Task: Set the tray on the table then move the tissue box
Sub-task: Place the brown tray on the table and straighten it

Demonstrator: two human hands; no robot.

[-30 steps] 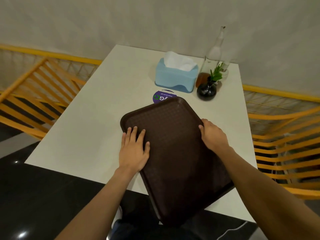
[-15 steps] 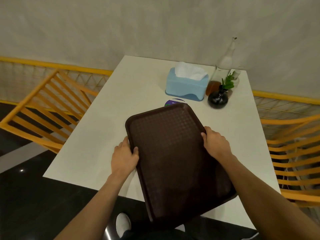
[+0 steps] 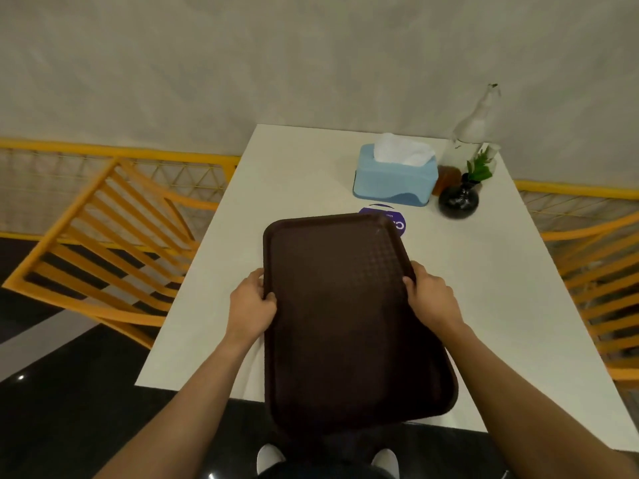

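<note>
Both our hands grip the dark brown tray: our left hand (image 3: 252, 305) curls around its left rim, our right hand (image 3: 430, 299) around its right rim. Our tray (image 3: 345, 316) has a textured floor and rounded corners; its near end overhangs the white table (image 3: 491, 299) edge. Bare tabletop lies on both sides. Beyond it, the blue tissue box (image 3: 394, 181) stands beside a black vase (image 3: 458, 198).

The white table (image 3: 283, 188) carries a tissue box (image 3: 394, 183), black vase (image 3: 458, 200) and glass bottle (image 3: 472, 129).
</note>
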